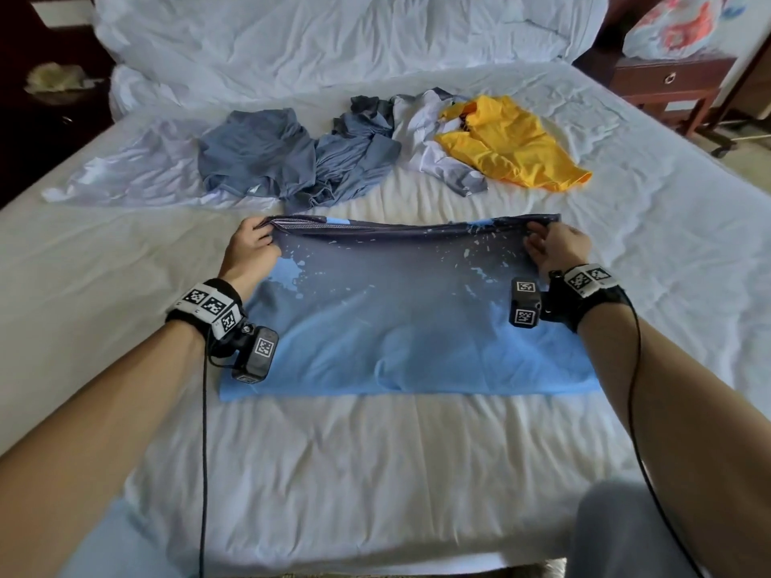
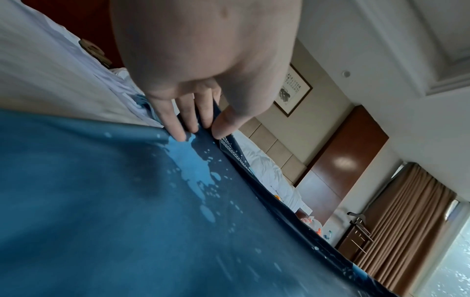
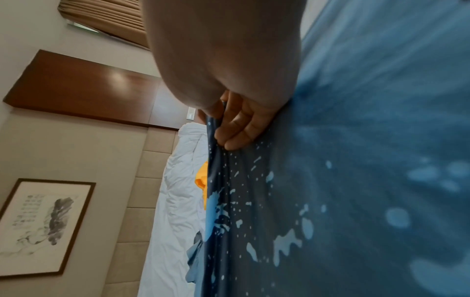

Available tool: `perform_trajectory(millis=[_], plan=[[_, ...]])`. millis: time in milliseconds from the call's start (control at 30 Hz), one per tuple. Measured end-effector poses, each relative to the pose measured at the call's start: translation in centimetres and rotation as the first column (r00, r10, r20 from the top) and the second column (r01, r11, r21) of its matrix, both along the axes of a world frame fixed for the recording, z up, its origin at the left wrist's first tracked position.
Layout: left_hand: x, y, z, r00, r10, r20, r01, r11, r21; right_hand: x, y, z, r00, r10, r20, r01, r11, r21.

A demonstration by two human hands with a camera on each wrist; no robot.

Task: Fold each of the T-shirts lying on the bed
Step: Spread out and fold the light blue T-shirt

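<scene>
A blue T-shirt (image 1: 400,319) with a dark navy splatter band lies spread on the bed in front of me. My left hand (image 1: 254,244) pinches its far left corner, thumb and fingers (image 2: 183,124) closed on the dark hem (image 2: 229,148). My right hand (image 1: 550,244) pinches the far right corner, fingers (image 3: 236,130) curled round the gathered navy edge (image 3: 216,170). The far edge is lifted slightly between both hands. Beyond lie unfolded shirts: a grey-blue one (image 1: 254,152), a second grey-blue one (image 1: 354,160), a white-grey one (image 1: 434,139) and a yellow one (image 1: 513,143).
White crumpled duvet (image 1: 333,35) heaps at the head of the bed. A pale sheet-like cloth (image 1: 125,173) lies far left. A wooden nightstand (image 1: 671,85) stands at the right with a bag on it. Bare white bedsheet (image 1: 375,473) stretches between the shirt and me.
</scene>
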State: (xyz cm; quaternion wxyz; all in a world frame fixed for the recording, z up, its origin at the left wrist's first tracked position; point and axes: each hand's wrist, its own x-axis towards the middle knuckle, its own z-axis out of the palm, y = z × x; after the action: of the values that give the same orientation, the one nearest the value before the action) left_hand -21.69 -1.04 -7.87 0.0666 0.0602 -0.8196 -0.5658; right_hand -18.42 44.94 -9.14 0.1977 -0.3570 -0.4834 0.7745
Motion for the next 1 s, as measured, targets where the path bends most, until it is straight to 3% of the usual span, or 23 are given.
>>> perform_trajectory(millis=[267,433,567,633,767,833,1000], plan=[[-0.2,-0.5,-1.7,0.999,-0.024,0.035,0.025,1.000,-0.013,-0.7,0.2,-0.7,0.999,0.016,0.045,-0.016,1.000,0.005],[-0.1,0.3,-1.3,0.994,-0.096,0.048,0.094,0.995,0.046,-1.3,-0.1,-1.1,0.999,0.044,-0.020,-0.043,0.999,0.033],[0.1,0.3,-2.2,0.960,-0.219,0.174,0.232,0.971,-0.056,-1.5,-0.2,-2.1,0.985,0.171,-0.014,-0.168,0.979,0.114],[0.3,0.1,-2.4,0.952,-0.246,0.181,0.266,0.960,-0.092,-1.5,-0.2,-2.4,0.972,0.230,0.051,-0.235,0.938,0.254],[0.2,-0.2,-2.3,0.957,-0.240,0.165,0.264,0.954,-0.144,-1.3,-0.6,-2.7,0.929,0.318,0.187,-0.369,0.788,0.492],[0.1,-0.2,-2.3,0.958,-0.236,0.162,0.264,0.946,-0.186,-0.9,-1.2,-2.3,0.895,0.351,0.275,-0.445,0.670,0.595],[0.1,0.0,-2.4,0.974,-0.194,0.116,0.222,0.916,-0.335,-0.4,-4.2,-0.7,0.803,0.368,0.468,-0.566,0.227,0.793]])
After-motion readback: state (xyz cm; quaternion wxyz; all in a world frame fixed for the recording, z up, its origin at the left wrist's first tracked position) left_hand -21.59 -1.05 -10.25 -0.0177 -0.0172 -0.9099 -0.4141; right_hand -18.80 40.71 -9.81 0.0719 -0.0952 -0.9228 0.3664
